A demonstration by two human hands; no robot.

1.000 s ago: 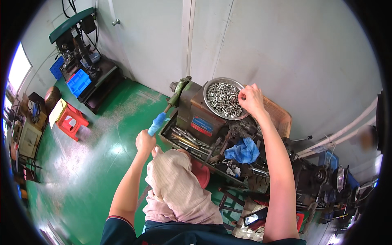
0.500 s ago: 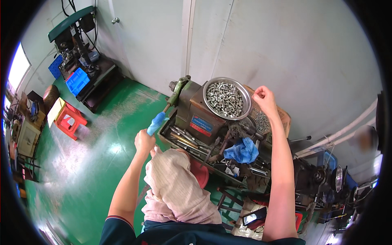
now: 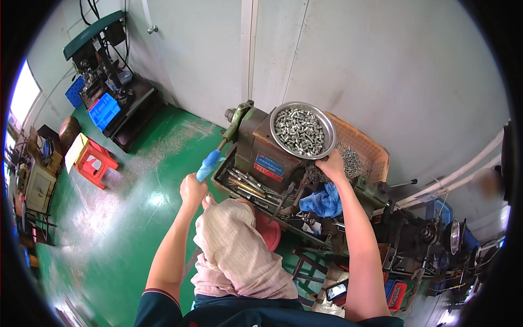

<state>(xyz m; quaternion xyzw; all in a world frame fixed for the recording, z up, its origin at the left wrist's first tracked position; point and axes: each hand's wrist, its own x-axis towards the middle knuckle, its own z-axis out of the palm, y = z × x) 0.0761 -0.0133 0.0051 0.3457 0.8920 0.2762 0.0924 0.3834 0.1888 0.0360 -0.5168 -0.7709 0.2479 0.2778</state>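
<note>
My left hand point(image 3: 193, 189) is wrapped round the blue-covered handle point(image 3: 208, 164) of a lever on the green-grey bench machine point(image 3: 248, 133). My right hand point(image 3: 332, 165) is over the machine's middle, just below the right rim of a round steel bowl point(image 3: 274, 139). Its fingers are drawn together and point down to the left; whatever they may hold is hidden. The bowl stands on top of the machine, full of small silvery metal parts point(image 3: 300, 131). Behind my right hand an orange-brown plastic basket point(image 3: 370, 147) holds more small metal pieces point(image 3: 351, 162).
A tray of metal rods point(image 3: 248, 185) runs along the machine's near side. A crumpled blue cloth point(image 3: 322, 201) lies right of it. A beige cloth point(image 3: 231, 229) covers my lap. Left on the green floor are a red stool point(image 3: 97, 163) and another machine point(image 3: 101, 65).
My right hand has come down and left from above the basket to the machine's middle, beside the bowl. The left hand stays on the lever handle.
</note>
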